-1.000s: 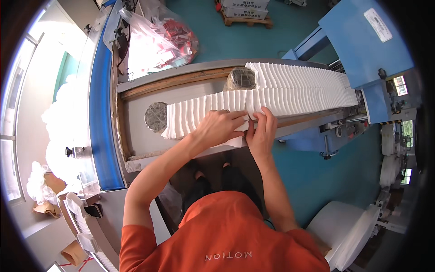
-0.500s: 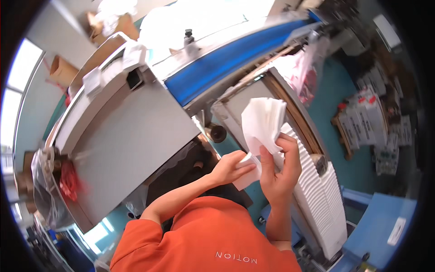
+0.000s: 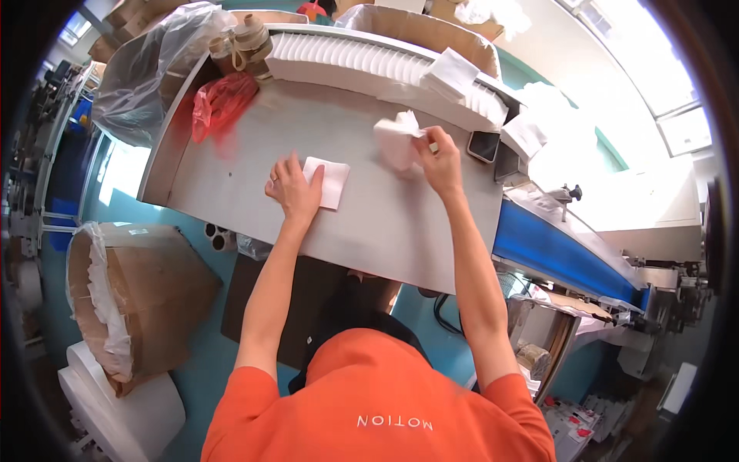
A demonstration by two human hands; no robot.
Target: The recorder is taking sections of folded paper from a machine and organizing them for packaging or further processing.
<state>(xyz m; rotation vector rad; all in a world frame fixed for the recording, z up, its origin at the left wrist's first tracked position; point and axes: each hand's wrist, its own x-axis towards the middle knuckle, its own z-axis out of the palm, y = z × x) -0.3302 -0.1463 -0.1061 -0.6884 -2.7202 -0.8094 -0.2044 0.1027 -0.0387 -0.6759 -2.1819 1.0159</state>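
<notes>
On the grey tabletop [image 3: 254,200], my left hand [image 3: 294,187] lies with its fingers spread. Its thumb touches the left edge of a small folded white paper napkin [image 3: 334,185] lying flat. Farther right, my right hand [image 3: 442,163] pinches a loose, crumpled-looking white napkin [image 3: 396,140] between thumb and fingers. That napkin is blurred and seems held just over the table.
A long row of stacked white napkins [image 3: 346,68] lines the table's far edge, with a folded pile [image 3: 451,74] on top. A phone [image 3: 483,146] stands at the right, a red plastic bag [image 3: 223,104] at the left. Beyond are a blue conveyor [image 3: 566,250] and a cardboard box [image 3: 154,285].
My view has swung left from the napkin row on the right to the grey table. My hands, earlier together on white napkins, are now apart, with one napkin lying on the table.
</notes>
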